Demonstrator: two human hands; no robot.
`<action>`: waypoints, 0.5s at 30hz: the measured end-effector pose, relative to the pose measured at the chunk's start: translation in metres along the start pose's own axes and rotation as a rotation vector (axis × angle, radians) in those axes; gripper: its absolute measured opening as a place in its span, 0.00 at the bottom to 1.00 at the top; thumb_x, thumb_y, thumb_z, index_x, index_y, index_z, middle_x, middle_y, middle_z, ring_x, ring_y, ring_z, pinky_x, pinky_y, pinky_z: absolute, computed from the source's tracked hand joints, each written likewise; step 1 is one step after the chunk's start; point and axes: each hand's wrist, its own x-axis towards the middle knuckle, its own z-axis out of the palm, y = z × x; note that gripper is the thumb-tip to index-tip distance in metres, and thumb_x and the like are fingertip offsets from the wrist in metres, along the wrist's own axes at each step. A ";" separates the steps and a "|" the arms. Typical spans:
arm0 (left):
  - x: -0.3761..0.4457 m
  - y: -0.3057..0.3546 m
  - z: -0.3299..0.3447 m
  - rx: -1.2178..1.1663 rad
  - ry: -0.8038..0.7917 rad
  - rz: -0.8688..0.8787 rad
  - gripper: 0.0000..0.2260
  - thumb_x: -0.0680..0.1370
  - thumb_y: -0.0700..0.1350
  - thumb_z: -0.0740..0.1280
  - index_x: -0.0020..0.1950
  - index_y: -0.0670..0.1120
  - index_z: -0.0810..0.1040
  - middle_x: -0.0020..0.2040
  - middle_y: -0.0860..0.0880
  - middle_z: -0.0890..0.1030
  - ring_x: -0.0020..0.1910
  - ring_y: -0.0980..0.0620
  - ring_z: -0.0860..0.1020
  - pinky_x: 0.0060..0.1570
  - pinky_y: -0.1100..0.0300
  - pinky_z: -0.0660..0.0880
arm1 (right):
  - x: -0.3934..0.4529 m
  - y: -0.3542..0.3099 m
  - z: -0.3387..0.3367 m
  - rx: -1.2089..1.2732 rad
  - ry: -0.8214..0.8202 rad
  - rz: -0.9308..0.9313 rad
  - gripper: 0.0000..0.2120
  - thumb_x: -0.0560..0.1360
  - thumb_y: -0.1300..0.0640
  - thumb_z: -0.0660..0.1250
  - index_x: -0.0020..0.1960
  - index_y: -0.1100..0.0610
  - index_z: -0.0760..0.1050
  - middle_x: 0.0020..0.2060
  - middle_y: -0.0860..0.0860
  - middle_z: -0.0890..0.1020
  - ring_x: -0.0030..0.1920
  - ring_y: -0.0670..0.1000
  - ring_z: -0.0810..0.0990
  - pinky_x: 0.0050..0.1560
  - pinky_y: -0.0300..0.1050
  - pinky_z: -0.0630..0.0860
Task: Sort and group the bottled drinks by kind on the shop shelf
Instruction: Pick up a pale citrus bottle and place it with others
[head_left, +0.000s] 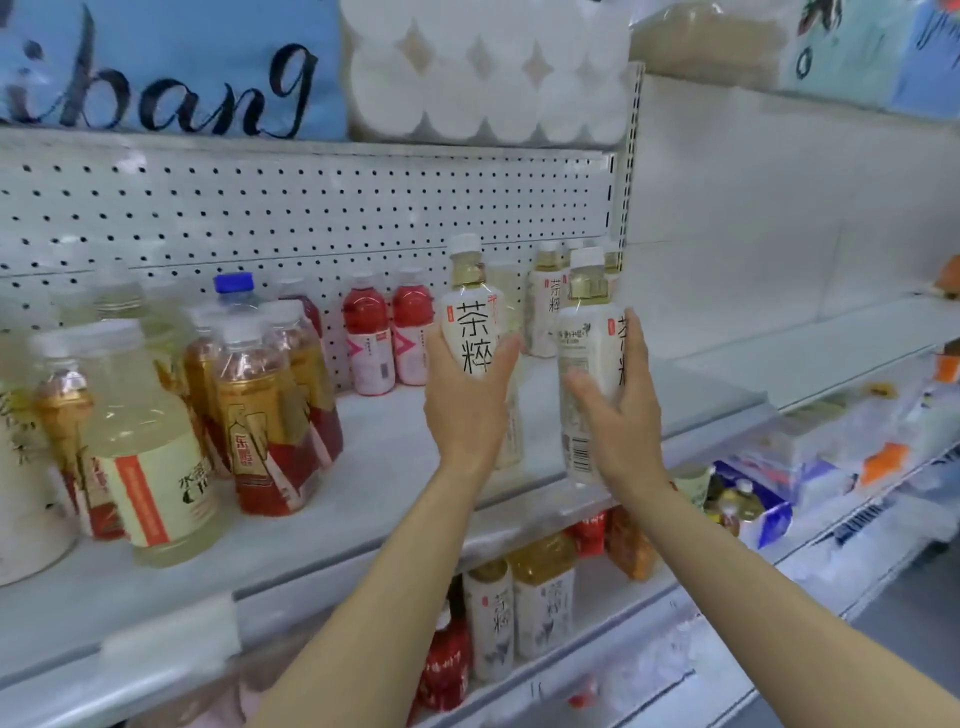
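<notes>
You had a bottle in each of your hands: your left hand (464, 410) gripped a white-labelled tea bottle with a white cap and pale yellow liquid (470, 312), and your right hand (618, 410) gripped a second bottle of the same kind (589, 338), both lifted clear above the grey metal shelf (384, 467).

The risks, as I judge them: both bottles were smooth plastic held mostly low on the body, so either could have slipped or tipped as you set it down. Another white-labelled tea bottle stood just behind your left hand, and a careless placement could have knocked it — or the same-kind group at the back right (550, 306) — over. With both hands full, you had nothing free to catch a fall.

Counts on this shelf: two tea bottles in your hands, one partly hidden behind the left one, and at least two at the back right — more there were too hidden to count. Two red drink bottles with pink-and-white labels (389, 332) stood against the pegboard. One blue-capped clear bottle (235, 296) showed behind a cluster of gold-and-red labelled amber bottles (270, 415), about five. One large pale yellow bottle with an orange-striped label (145, 447) stood at the front left.
</notes>
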 end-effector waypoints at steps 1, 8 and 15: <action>0.006 -0.004 0.011 -0.013 0.004 -0.008 0.27 0.75 0.59 0.72 0.69 0.52 0.69 0.58 0.57 0.80 0.55 0.55 0.79 0.56 0.53 0.76 | 0.010 0.009 0.000 0.010 -0.009 -0.001 0.36 0.76 0.41 0.65 0.78 0.35 0.50 0.60 0.22 0.64 0.61 0.38 0.72 0.63 0.50 0.72; 0.045 -0.030 0.090 -0.048 -0.038 -0.015 0.25 0.75 0.53 0.73 0.68 0.52 0.67 0.57 0.57 0.78 0.56 0.54 0.77 0.58 0.52 0.74 | 0.077 0.065 -0.003 0.061 0.013 0.020 0.37 0.72 0.39 0.65 0.77 0.36 0.53 0.70 0.38 0.69 0.70 0.46 0.70 0.67 0.60 0.71; 0.094 -0.048 0.172 -0.054 -0.134 -0.032 0.29 0.74 0.43 0.75 0.68 0.45 0.63 0.62 0.47 0.73 0.60 0.49 0.75 0.59 0.54 0.74 | 0.146 0.110 -0.026 0.053 0.014 -0.004 0.30 0.69 0.48 0.70 0.70 0.47 0.66 0.60 0.47 0.76 0.64 0.52 0.74 0.61 0.60 0.76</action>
